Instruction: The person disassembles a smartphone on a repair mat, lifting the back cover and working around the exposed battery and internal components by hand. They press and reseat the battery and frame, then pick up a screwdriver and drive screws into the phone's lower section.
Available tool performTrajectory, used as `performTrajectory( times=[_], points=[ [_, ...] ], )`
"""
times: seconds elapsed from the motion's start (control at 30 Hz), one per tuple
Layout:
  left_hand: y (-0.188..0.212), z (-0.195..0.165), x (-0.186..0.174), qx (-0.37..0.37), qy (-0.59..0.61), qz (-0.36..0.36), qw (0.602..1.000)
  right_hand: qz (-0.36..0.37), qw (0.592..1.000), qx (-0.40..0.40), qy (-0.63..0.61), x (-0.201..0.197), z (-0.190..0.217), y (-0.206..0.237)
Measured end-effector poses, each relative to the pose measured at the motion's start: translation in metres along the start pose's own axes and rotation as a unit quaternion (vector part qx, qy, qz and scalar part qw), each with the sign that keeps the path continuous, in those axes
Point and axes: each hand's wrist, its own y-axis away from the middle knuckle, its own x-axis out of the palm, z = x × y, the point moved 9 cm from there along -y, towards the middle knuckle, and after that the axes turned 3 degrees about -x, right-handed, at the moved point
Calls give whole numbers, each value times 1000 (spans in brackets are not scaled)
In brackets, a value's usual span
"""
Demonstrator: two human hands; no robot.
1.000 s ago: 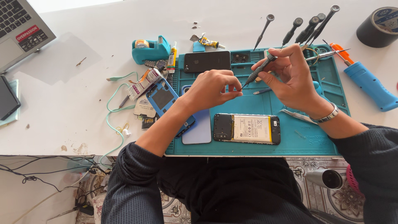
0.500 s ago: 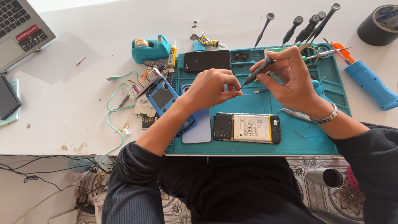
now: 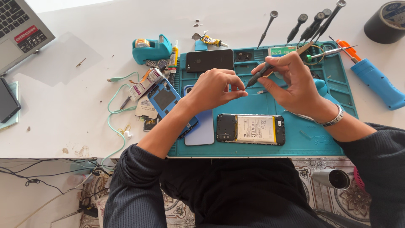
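My right hand [image 3: 293, 82] grips a small black screwdriver [image 3: 260, 75], its tip pointing left toward my left fingertips. My left hand [image 3: 215, 88] hovers over the teal work mat [image 3: 314, 141] with thumb and forefinger pinched together; whether a tiny part sits between them I cannot tell. Just below both hands lies an opened phone [image 3: 251, 128] with its battery showing. A light blue back cover [image 3: 203, 131] lies under my left forearm, and a blue phone frame [image 3: 166, 101] sits at the mat's left edge.
A black phone [image 3: 209, 60] lies at the mat's top. Several screwdrivers [image 3: 312, 25] stand behind it, a teal tape dispenser [image 3: 152, 48] and glue tube [image 3: 173, 57] to the left. A blue tool [image 3: 377, 82], tape roll [image 3: 387, 21], laptop [image 3: 19, 29] and green cable [image 3: 112, 114] surround.
Both hands stay over the mat almost unmoved; the screwdriver tip remains close to my left fingertips.
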Motion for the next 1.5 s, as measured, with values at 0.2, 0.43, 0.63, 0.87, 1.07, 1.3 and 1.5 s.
performTrajectory(
  times=[0.2, 0.43, 0.63, 0.87, 1.07, 1.3, 1.5],
  points=[
    [8, -17, -18, 73, 19, -49, 996, -18, 992, -5, 125, -29, 35, -1],
    [9, -24, -4, 100, -16, -17, 995, -77, 982, 45, 164, -54, 79, 57],
    [20, -74, 12, 251, -132, -1, 959, -219, 962, 68, 151, -51, 52, 84],
    [27, -103, 59, 324, -145, 130, 926, -234, 953, 72, 178, -52, 46, 98],
    [38, -87, 59, 252, -74, 150, 953, -266, 951, 59, 145, -49, 48, 108],
    [34, -82, 59, 247, -111, 127, 954, -228, 963, 50, 133, -40, 45, 99],
    [34, -80, 52, 244, -87, 121, 958, -190, 969, 68, 143, -32, 42, 95]
  ],
)
